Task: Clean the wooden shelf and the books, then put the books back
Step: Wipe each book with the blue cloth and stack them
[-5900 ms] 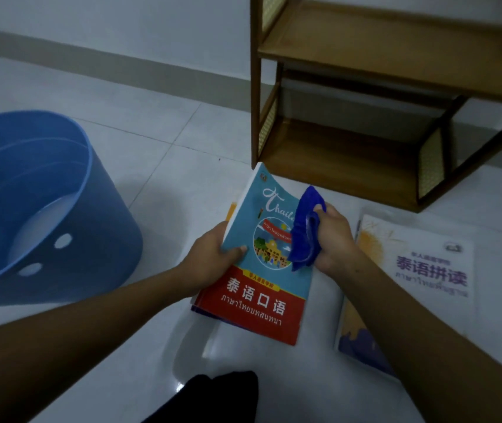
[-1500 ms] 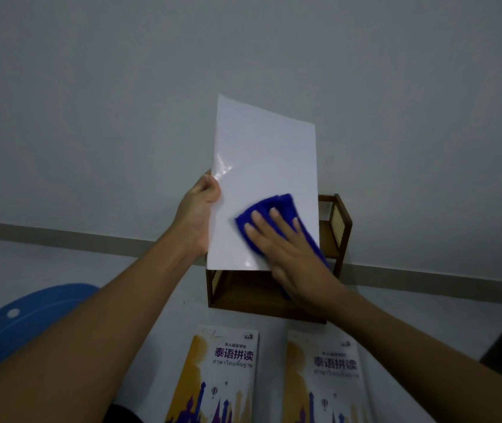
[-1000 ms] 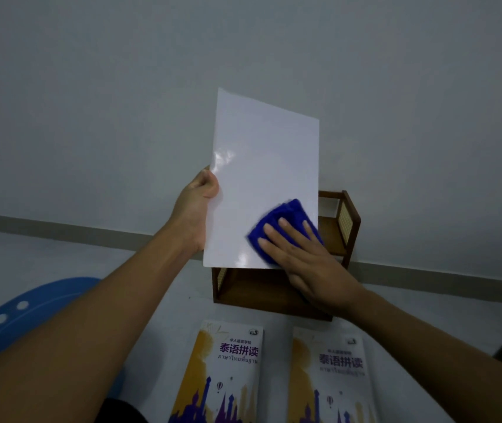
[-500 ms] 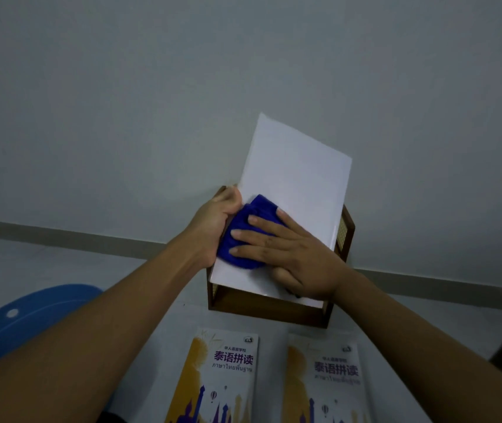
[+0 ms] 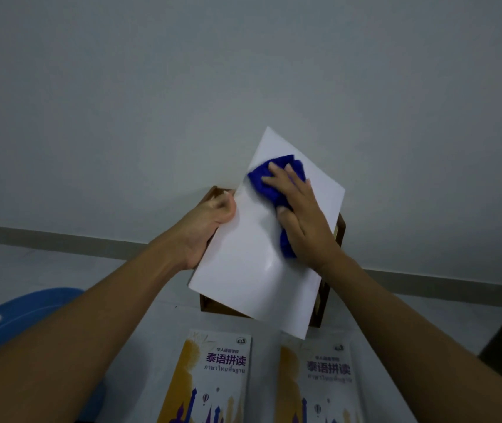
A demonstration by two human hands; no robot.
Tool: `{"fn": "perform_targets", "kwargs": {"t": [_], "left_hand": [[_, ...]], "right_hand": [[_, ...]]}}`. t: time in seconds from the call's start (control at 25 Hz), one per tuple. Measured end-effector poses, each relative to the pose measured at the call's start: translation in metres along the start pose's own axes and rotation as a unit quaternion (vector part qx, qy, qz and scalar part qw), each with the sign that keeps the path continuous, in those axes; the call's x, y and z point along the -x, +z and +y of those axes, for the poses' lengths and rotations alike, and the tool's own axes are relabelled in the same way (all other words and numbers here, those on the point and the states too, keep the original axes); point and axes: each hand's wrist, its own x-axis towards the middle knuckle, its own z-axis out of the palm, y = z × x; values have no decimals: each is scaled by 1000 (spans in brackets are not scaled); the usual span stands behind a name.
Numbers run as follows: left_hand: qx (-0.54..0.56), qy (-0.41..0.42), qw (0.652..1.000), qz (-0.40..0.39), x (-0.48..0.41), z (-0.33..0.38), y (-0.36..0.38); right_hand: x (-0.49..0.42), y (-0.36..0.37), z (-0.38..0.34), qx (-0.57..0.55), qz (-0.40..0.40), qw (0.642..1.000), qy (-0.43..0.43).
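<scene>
One glossy white-covered book tilts before the brown wooden shelf; our left hand grips its left edge, our flat right hand presses a crumpled blue cloth onto it. Two yellow-and-white paperbacks lie on the pale floor.

R hand w/ blue cloth slid up book, away from L hand.
</scene>
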Motion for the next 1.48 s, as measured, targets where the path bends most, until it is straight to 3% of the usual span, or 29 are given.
{"fn": "perform_targets", "kwargs": {"t": [0.24, 0.44, 0.52, 0.64, 0.72, 0.8, 0.88, 0.96, 1.0, 1.12, 1.2, 1.36, 1.44, 1.48], "left_hand": [[-25, 4, 999, -22, 4, 1, 2], [-43, 7, 999, -28, 0, 0, 4], [-46, 6, 998, -29, 0, 1, 3], [-65, 26, 997, -14, 1, 3, 3], [-109, 69, 992, -6, 0, 5, 3], [-167, 112, 980, -5, -3, 3, 5], [-237, 133, 962, 3, -5, 0, 8], [-328, 161, 931, 21, -7, -7, 11], [-381, 178, 907, 26, -7, -11, 14], [-512, 198, 836, 22, -4, -21, 23], [-591, 216, 777, 8, -2, -25, 26], [-718, 280, 637, -3, -10, -39, 26], [-729, 291, 619, 1, -13, -49, 32], [-719, 287, 633, -10, -14, -55, 33]], "right_hand": [[0, -8, 4, -107, 86, 966, 218], [13, -8, 36, -158, 192, 915, 318], [17, -8, 42, -202, 235, 876, 369], [21, -14, 45, -276, 319, 789, 445], [23, -18, 43, -270, 359, 753, 481], [25, -18, 40, -243, 383, 750, 482], [21, -18, 30, -247, 375, 773, 449], [15, -12, 18, -307, 309, 785, 441], [11, -8, 10, -360, 270, 763, 464], [4, -2, -1, -501, 196, 653, 533], [0, -7, -1, -558, 179, 625, 516], [-10, -18, -6, -528, 120, 660, 522], [-12, -17, -5, -443, 133, 695, 551], [-12, -18, -4, -398, 143, 709, 564]]}}
